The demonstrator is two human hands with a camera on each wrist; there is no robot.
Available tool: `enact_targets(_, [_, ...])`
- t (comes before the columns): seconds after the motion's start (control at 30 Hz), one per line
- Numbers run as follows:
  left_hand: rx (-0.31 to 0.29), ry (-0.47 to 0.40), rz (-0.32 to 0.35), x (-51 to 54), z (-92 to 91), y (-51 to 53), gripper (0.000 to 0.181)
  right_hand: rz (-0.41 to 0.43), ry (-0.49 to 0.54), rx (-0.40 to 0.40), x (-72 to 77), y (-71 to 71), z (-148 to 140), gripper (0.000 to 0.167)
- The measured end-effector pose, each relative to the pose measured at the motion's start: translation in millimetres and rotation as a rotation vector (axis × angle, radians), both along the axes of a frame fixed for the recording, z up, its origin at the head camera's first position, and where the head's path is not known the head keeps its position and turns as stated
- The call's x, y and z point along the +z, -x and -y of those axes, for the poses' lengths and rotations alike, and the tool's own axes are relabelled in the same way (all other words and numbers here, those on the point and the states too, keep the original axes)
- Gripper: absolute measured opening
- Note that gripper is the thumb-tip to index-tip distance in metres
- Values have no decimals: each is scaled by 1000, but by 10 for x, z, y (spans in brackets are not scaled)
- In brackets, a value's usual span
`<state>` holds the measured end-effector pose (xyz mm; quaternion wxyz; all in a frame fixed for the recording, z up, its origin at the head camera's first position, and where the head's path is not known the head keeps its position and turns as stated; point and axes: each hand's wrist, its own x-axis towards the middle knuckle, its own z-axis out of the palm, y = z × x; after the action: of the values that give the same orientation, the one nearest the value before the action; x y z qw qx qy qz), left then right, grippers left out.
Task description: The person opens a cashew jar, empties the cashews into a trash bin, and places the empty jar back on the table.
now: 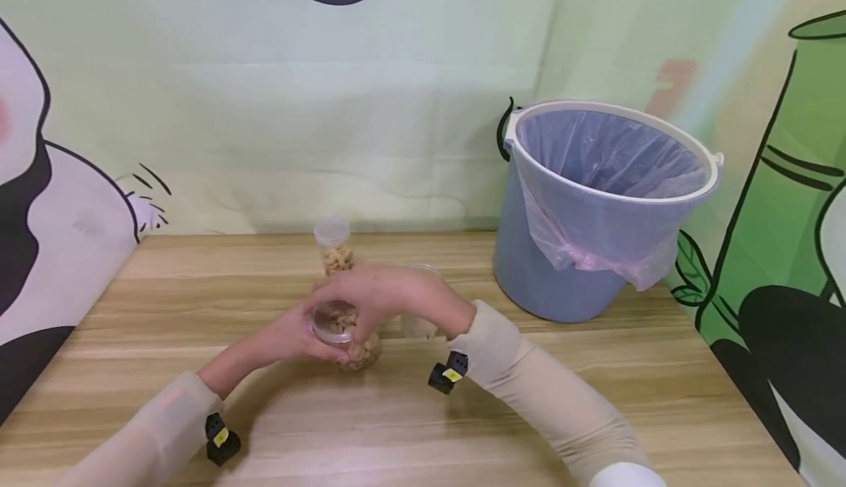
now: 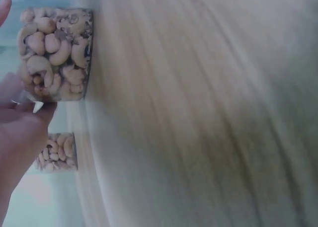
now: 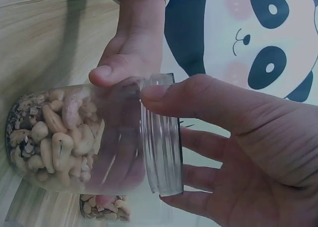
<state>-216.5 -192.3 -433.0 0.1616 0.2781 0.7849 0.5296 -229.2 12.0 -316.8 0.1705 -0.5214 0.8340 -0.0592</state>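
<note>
A clear plastic jar of cashew nuts (image 1: 362, 356) stands on the wooden table between both hands. Its lower part, in the right wrist view, is filled with cashews (image 3: 64, 142) and small dark and pale crumbs. My left hand (image 1: 291, 334) holds the jar's side, thumb in front, other fingers partly hidden behind. From above, my right hand (image 1: 393, 292) grips the clear ridged rim (image 3: 163, 137), thumb on one side and fingers on the other. Whether a clear lid sits on that rim, I cannot tell.
Behind the hands stands a slimmer jar of nuts (image 1: 338, 258) with a whitish top. Another clear container (image 1: 416, 324) is partly covered by my right wrist. A blue bucket (image 1: 555, 267) with a plastic liner stands at the back right, before the panda-print backdrop (image 1: 297, 120).
</note>
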Motion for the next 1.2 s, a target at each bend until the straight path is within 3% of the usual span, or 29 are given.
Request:
enact_targets(0.17, [60,-9,96,-8,-17,-115,123,-45,-35,-56,29,-132,10,81])
enact_targets(0.27, [118,-41,114,-7,-26,-192,127,-117,-3,-155,37,-246,31,70])
enact_targets(0.43, [234,-54,71,15,-35,-267,115,-211,-17,-381,-2,-401,123,62])
enact_targets(0.53, [240,-34,50,23,8,-270,106,-241,-52,-449,-39,-459,178,67])
enact_targets(0.73, [165,-55,18,25,171,-237,89,-346,-67,-462,-77,-471,225,70])
enact_targets(0.87, [138,-73,20,-9,132,-284,99,-364,-48,-452,-80,-447,237,63])
enact_targets(0.97, [204,-96,29,-40,-2,-327,107,-384,-25,-458,-97,-436,251,58])
enact_targets(1.1, [310,-143,-13,-89,-132,-335,99,-407,-11,-460,-121,-432,281,57])
enact_targets(1.2, [321,-150,-50,-126,-120,-290,90,-368,4,-387,-114,-378,279,49])
